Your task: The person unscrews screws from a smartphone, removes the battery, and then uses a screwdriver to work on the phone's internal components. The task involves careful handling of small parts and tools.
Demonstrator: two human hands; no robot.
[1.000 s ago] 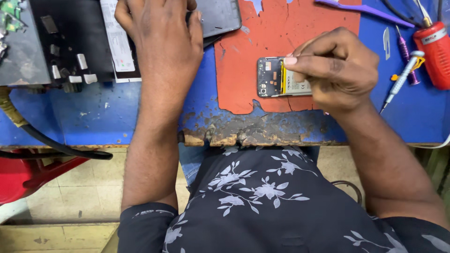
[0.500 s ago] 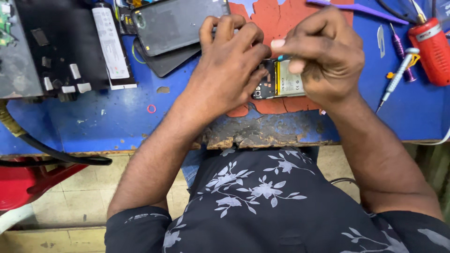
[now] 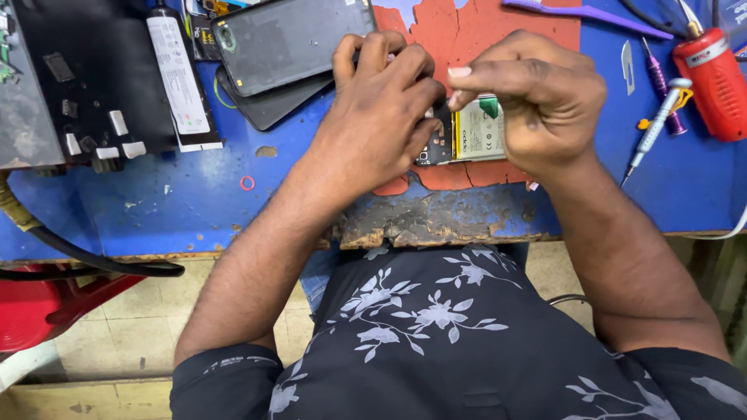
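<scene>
An opened phone [image 3: 467, 136] with its pale battery showing lies on a worn red mat [image 3: 498, 43] on the blue bench [image 3: 194, 210]. My left hand [image 3: 381, 117] rests on the phone's left end, fingers curled over it. My right hand [image 3: 529, 97] covers the right end, thumb and forefinger pinched together just above the battery's top edge. Whether a small part sits in that pinch is hidden. Most of the phone is covered by both hands.
A dark phone back cover [image 3: 288, 39] and a second cover lie at the top middle. A black tube [image 3: 179, 74] and a black box [image 3: 70, 78] stand at left. A red tool [image 3: 712, 78], screwdrivers [image 3: 654, 128], a blade [image 3: 628, 62] and purple tweezers [image 3: 576, 12] lie right.
My left hand came from the far left top of the bench over to the phone and now rests on its left end. My right hand stayed on the phone.
</scene>
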